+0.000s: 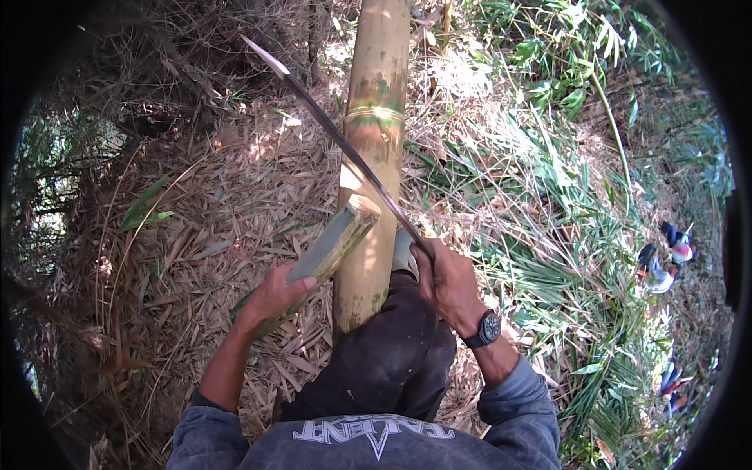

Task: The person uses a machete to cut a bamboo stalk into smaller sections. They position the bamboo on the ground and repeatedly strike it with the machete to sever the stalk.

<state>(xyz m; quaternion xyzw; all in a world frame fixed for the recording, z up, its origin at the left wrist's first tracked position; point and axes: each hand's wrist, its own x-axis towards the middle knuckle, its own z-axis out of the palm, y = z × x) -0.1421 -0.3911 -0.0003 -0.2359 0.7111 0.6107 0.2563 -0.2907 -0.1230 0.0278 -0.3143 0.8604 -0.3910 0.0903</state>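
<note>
A thick yellow-brown bamboo pole [374,63] stretches from the top of the view down to my dark trousers. My left hand [270,298] is closed round a short grey-green piece of bamboo [333,239]. Its pale cut end lies over the pole in this view; I cannot tell if they touch. In my right hand [450,282], right of the pole, is a long, slightly curved machete [333,129]. Its dark blade slants up and left across the pole, ending in a bright tip. My fingers hide its handle.
Dry leaves and bamboo litter [196,290] cover the ground on the left. A tangle of dry twigs [180,63] stands at the upper left. Cut green leaves [533,274] lie to the right. Some people [666,258] are at the far right.
</note>
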